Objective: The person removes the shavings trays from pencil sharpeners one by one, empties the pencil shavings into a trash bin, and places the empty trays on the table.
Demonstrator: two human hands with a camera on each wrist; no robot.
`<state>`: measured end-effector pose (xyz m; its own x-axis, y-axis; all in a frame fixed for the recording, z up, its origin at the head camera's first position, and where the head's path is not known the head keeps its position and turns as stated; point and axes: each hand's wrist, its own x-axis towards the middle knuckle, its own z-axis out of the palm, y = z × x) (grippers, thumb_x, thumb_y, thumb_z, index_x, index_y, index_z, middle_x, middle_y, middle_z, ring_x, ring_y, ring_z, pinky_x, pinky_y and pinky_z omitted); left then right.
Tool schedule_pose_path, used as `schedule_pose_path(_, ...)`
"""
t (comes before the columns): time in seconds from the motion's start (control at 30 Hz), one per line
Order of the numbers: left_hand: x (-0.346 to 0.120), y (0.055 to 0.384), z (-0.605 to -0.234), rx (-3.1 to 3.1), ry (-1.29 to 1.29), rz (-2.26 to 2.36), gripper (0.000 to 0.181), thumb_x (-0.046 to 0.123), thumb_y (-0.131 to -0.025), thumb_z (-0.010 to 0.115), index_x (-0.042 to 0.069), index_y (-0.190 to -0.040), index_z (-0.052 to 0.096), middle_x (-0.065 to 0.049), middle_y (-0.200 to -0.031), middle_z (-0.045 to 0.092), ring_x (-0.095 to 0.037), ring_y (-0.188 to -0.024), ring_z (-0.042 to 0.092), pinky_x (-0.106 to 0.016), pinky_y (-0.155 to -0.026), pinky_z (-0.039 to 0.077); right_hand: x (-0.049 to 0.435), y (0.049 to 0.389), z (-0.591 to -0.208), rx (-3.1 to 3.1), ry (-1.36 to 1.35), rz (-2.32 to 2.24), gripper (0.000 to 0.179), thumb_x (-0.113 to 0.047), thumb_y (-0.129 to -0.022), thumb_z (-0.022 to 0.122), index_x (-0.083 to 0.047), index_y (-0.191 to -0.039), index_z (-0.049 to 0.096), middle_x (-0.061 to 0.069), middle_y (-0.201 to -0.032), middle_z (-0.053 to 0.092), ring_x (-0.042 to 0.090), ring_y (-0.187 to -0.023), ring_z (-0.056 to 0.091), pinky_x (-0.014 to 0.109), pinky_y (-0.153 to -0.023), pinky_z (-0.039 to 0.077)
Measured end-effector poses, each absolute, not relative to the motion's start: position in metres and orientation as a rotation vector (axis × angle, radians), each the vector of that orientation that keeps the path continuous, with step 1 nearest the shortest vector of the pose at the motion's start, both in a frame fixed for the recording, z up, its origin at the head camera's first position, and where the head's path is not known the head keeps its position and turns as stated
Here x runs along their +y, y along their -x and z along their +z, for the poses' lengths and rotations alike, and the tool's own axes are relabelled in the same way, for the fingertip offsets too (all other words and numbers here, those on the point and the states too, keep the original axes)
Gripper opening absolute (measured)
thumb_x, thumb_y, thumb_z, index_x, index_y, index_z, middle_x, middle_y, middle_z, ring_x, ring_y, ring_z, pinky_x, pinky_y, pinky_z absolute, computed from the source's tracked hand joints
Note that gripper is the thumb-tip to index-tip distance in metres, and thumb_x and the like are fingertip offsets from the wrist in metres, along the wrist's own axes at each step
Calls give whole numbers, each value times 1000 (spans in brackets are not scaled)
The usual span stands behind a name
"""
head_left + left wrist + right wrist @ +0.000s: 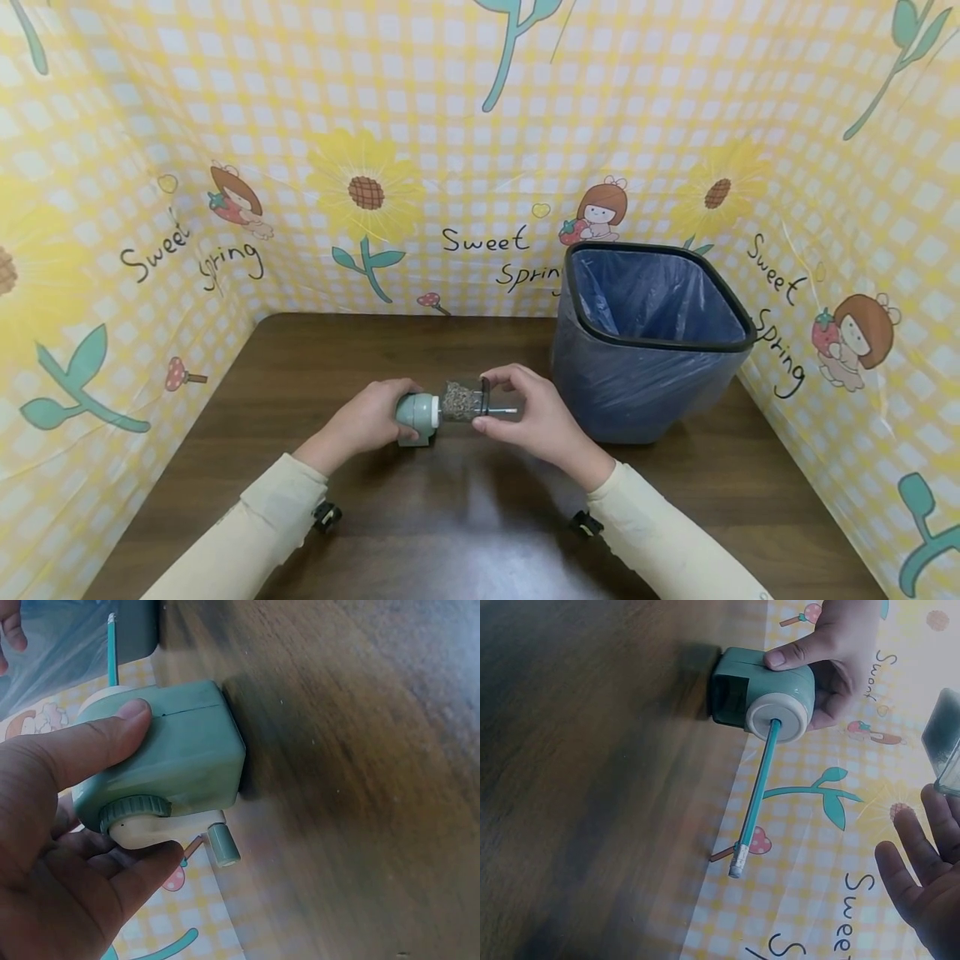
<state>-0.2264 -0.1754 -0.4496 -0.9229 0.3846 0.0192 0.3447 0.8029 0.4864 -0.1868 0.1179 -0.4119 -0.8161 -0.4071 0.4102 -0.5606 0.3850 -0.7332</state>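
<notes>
My left hand (367, 417) grips a green crank pencil sharpener (176, 746), thumb on its body and fingers round the other side. The crank handle (223, 844) shows in the left wrist view. A teal pencil (759, 787) with an eraser end sticks out of the sharpener's white round front. The right wrist view shows a dark open slot (731, 697) in the sharpener's body. In the head view, my right hand (543, 417) pinches a clear shavings drawer (461, 402) between thumb and fingers, just right of the sharpener. Greyish shavings fill much of the drawer.
A bin (637, 392) lined with a blue plastic bag stands at the right of the brown wooden table (345, 517), close by my right hand. Yellow checked cloth (450, 125) with printed flowers hangs behind and at both sides.
</notes>
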Motion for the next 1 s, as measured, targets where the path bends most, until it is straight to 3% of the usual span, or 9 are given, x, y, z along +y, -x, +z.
schedule_pose_path(0.17,-175,225,-449,2895,-578,780,64,22,-71,96,12,-127,65,-4,-114,70,-19,-96,65,-42,-83,57,119,185,-408,-2480,-859,1415,55,-30,-80,90,-11,-126,65,-10,-118,65,11,-111,63,44,-99,53)
schedule_pose_path(0.73,-176,227,-451,2891,-566,786,65,23,-71,96,13,-128,65,-4,-114,70,-19,-95,65,-41,-82,57,124,186,-395,-2449,-870,1374,51,-33,-81,89,-21,-125,65,-12,-118,65,10,-111,61,43,-98,52)
schedule_pose_path(1.0,-176,227,-452,2893,-576,794,65,22,-71,96,12,-127,65,-4,-113,70,-19,-94,65,-41,-82,57,127,187,-391,-2465,-872,1343,52,-32,-81,89,-18,-126,65,-11,-119,66,10,-111,60,43,-97,51)
